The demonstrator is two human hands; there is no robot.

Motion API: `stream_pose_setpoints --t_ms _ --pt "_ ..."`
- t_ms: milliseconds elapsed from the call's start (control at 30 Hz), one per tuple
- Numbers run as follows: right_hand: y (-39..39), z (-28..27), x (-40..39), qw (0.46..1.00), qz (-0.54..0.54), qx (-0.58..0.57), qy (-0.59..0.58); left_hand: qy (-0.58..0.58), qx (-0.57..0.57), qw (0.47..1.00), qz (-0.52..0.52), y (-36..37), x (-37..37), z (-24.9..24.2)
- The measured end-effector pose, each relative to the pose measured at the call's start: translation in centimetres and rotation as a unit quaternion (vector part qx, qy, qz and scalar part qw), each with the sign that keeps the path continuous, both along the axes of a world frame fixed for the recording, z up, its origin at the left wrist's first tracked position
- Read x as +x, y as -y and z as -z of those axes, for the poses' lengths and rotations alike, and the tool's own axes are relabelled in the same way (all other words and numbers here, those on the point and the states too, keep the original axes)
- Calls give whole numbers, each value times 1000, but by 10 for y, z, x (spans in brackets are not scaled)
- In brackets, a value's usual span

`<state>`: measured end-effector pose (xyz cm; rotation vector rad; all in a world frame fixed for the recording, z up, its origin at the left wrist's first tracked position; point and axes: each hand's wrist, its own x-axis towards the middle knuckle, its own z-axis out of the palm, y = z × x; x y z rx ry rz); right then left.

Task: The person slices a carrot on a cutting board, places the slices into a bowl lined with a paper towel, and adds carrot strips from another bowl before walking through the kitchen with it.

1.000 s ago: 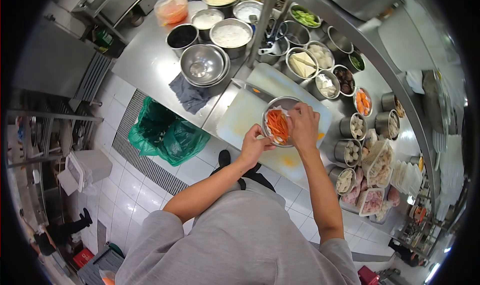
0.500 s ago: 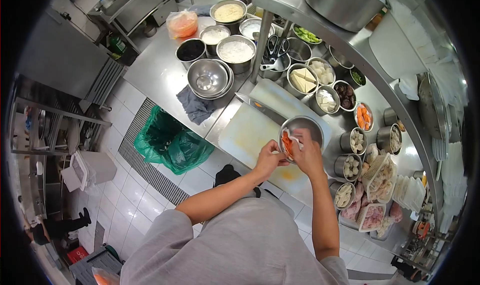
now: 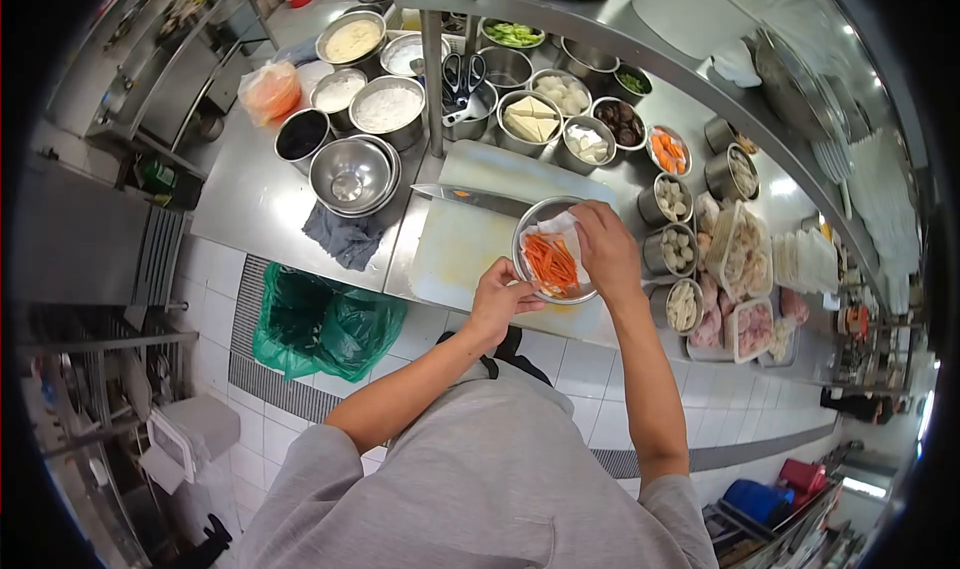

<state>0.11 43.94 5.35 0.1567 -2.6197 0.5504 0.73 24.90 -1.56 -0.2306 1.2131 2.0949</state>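
Note:
A round metal bowl (image 3: 521, 231) stands at the right end of the cutting board (image 3: 450, 251), with orange carrot strips (image 3: 552, 265) in it. Beside the strips lies a soft white sheet (image 3: 556, 226) that looks like a paper towel. My left hand (image 3: 497, 301) pinches the bowl's near left rim between thumb and fingers. Over the bowl's far right side, my right hand (image 3: 607, 247) has its bent fingertips on the white sheet; its palm hides part of the rim. A large knife (image 3: 475, 200) lies on the board behind the bowl, blade pointing left.
Metal containers of tofu (image 3: 531, 119), mushrooms (image 3: 618, 122) and carrot pieces (image 3: 667, 151) stand behind the board. Trays of raw meat (image 3: 752, 327) are at right. Stacked bowls (image 3: 352, 174) and a grey cloth (image 3: 343, 236) lie left. A steel shelf (image 3: 640, 44) overhangs the counter.
My right hand has moved from inside the bowl to its far right side, uncovering the carrot strips and white sheet. My left hand stays at the rim. The view has shifted.

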Motion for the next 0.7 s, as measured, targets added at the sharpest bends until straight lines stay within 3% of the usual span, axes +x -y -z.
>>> stream_pose_setpoints --t_ms 33,100,233,300,700 --pt "5 1 2 1000 11 -2 1 4 3 1000 6 5 1 -5" --pt "16 3 7 991 54 125 -21 10 4 1000 21 15 4 -6" --pt "38 2 34 990 107 94 -22 22 -3 999 43 31 11 -4" --pt "40 1 48 991 39 125 26 28 1 998 56 35 16 -4" --pt "2 11 140 967 183 141 104 -10 -5 985 174 -15 81 -3"
